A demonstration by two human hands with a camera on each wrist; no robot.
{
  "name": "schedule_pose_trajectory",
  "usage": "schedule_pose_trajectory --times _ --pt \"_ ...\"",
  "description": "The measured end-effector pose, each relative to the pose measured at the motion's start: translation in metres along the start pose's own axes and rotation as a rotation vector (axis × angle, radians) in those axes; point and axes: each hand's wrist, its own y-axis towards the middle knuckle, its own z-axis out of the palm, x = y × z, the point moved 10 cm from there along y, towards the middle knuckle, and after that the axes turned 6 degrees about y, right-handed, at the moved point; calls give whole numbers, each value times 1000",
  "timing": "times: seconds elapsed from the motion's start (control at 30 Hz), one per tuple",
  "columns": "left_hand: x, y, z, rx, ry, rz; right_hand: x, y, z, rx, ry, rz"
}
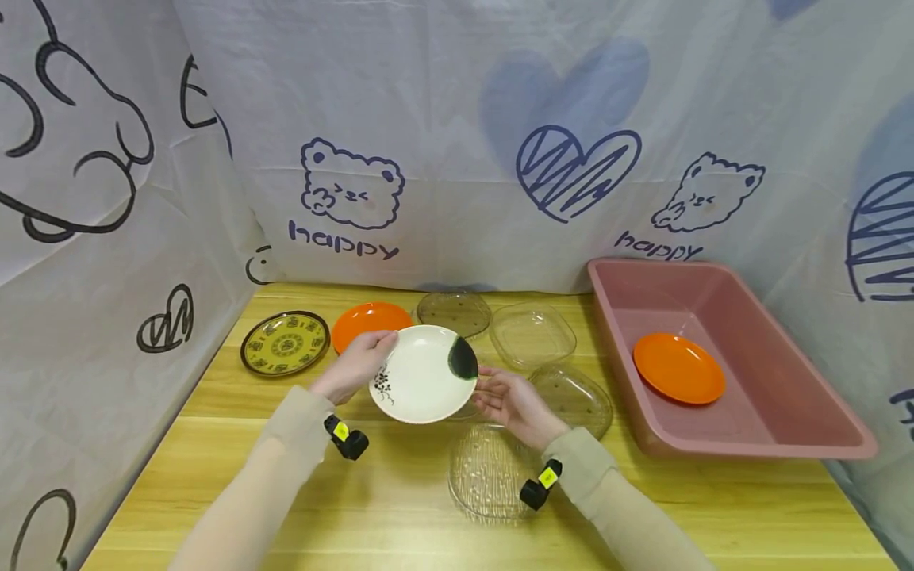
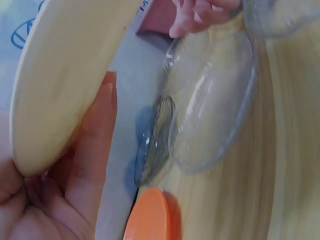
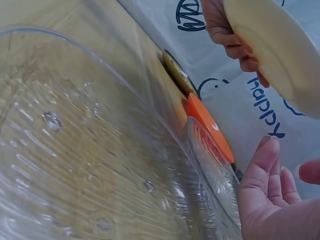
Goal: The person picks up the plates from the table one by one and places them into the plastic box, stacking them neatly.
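A white plate (image 1: 421,381) with a dark green patch and a dark floral sprig is held up above the table, its face tilted toward me. My left hand (image 1: 355,366) grips its left rim, fingers behind it; the left wrist view shows the plate's pale underside (image 2: 65,85) over the palm. Close by the plate's right rim is my right hand (image 1: 517,406), fingers loosely extended; in the right wrist view that hand (image 3: 275,195) stands apart from the plate with nothing in it. Beneath the right wrist lies a clear ribbed tray (image 1: 489,476).
A pink tub (image 1: 793,396) at the right holds an orange plate (image 1: 678,369). On the wooden table (image 1: 236,444) lie a yellow patterned plate (image 1: 286,343), another orange plate (image 1: 364,317) and several clear trays, one (image 1: 531,335) at the back. Patterned cloth (image 1: 457,214) hangs behind.
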Motion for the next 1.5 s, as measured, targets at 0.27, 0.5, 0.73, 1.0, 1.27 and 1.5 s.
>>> schedule_pose_trajectory --times 0.27,0.5,0.73,1.0,1.27,1.5 --pt "-16 4 10 -59 -43 10 9 -2 -3 -29 110 -28" --pt "-24 8 25 -80 -114 25 16 -7 -1 -44 133 -71" --pt "-28 10 30 -161 -84 16 23 -10 4 -28 171 -124" --pt "-30 9 36 -215 -80 22 28 -12 3 -33 199 -154" --pt "-31 10 44 -226 -124 16 32 -13 1 -74 234 -179" --pt "-29 11 48 -245 -126 6 34 -14 -3 -102 216 -182"
